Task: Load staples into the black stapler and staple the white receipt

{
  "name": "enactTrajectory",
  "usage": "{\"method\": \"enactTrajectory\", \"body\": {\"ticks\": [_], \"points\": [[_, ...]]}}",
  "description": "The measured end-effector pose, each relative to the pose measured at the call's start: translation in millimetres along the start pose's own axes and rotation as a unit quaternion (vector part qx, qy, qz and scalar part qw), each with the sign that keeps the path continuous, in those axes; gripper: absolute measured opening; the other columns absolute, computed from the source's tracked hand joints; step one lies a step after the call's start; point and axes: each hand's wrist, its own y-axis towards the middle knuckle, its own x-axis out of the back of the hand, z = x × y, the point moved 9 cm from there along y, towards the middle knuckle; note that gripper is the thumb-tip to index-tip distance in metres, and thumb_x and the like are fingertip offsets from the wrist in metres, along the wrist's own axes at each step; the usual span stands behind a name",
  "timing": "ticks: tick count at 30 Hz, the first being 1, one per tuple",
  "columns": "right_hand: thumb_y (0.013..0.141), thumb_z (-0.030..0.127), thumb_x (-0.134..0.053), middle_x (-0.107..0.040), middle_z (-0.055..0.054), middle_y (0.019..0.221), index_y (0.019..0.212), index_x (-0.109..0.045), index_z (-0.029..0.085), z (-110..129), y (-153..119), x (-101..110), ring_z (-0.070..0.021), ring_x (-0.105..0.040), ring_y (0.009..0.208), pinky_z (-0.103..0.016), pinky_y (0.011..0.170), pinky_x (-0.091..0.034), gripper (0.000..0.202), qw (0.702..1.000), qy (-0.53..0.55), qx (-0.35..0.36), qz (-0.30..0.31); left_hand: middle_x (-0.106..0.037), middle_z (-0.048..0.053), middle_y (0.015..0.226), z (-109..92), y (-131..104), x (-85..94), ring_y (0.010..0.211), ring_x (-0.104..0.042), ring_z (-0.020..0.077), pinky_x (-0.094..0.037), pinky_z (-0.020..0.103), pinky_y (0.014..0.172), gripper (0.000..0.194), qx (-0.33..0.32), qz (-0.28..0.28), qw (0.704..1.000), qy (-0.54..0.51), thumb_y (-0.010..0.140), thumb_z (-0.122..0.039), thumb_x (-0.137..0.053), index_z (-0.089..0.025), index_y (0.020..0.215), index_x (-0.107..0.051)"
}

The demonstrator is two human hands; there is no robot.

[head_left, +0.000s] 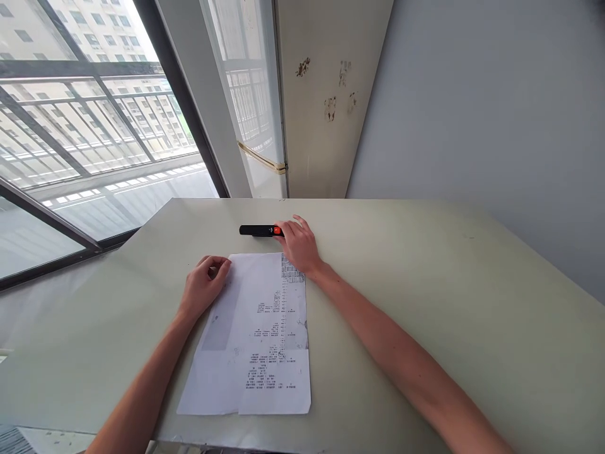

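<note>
A creased, printed sheet of paper [269,334] lies flat on the pale table, its text upside down to me. Just beyond its far edge is a black stapler-like object [258,231] with a red-orange part at its right end. My right hand [299,243] has its fingers closed on that right end, partly covering it. My left hand [205,284] is at the paper's far left corner, thumb and fingertips pinched together on the corner.
The pale table [425,302] extends widely to both sides. Beyond it are a window [94,107] at the left, a cream cabinet panel [326,145] and a grey wall [482,126]. Printed papers [16,441] show at the bottom left.
</note>
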Motion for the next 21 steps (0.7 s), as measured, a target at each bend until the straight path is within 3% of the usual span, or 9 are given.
{"method": "enactTrajectory", "body": {"ticks": [5,10,13,17,21], "points": [[0.108,0.028,-0.047,-0.075,-0.010,0.121,0.128,-0.065,0.026,13.3,-22.4,33.7,-0.0290,-0.068,0.119,-0.051,0.119,-0.044,0.027,1.000,0.013,0.007,0.003,-0.074,0.005,0.101,-6.6,-1.8,-2.9,0.075,-0.061,0.0185,-0.049,0.032,0.075,0.046,-0.030,0.037,0.999,0.004,0.090,-0.066,-0.054,-0.024,0.095,-0.072],[0.107,0.038,-0.052,-0.076,-0.008,0.120,0.131,-0.063,0.032,5.6,-76.3,98.5,-0.0292,-0.073,0.109,-0.045,0.090,-0.061,0.027,0.999,0.035,-0.016,0.007,-0.072,0.007,0.108,-8.0,-0.5,-8.0,0.088,-0.064,0.0223,-0.050,0.035,0.086,0.048,-0.061,0.048,0.997,0.019,0.089,-0.068,-0.054,-0.025,0.098,-0.073],[0.103,0.043,-0.058,-0.077,-0.006,0.122,0.129,-0.065,0.036,-19.4,-117.6,133.8,-0.0296,-0.074,0.108,-0.043,0.073,-0.063,0.028,0.990,0.078,-0.108,0.037,-0.070,0.007,0.117,-9.4,1.5,-14.3,0.107,-0.064,0.0278,-0.048,0.041,0.101,0.045,-0.090,0.059,0.994,0.035,0.086,-0.068,-0.061,-0.027,0.101,-0.074],[0.099,0.048,-0.061,-0.075,-0.009,0.128,0.126,-0.067,0.037,-50.6,-166.6,166.7,-0.0331,-0.074,0.111,-0.038,0.046,-0.053,0.029,0.970,0.094,-0.215,0.063,-0.068,0.007,0.122,-12.0,2.4,-19.8,0.122,-0.059,0.0333,-0.038,0.050,0.116,0.046,-0.114,0.066,0.990,0.055,0.080,-0.069,-0.070,-0.029,0.104,-0.075],[0.097,0.049,-0.065,-0.074,-0.010,0.130,0.121,-0.068,0.039,-66.6,-188.3,184.2,-0.0342,-0.071,0.123,-0.041,0.059,-0.062,0.027,0.959,0.118,-0.252,0.050,-0.065,0.008,0.126,-12.3,0.7,-19.6,0.125,-0.057,0.0346,-0.036,0.052,0.117,0.049,-0.110,0.072,0.989,0.068,0.081,-0.071,-0.068,-0.030,0.107,-0.074]]}}
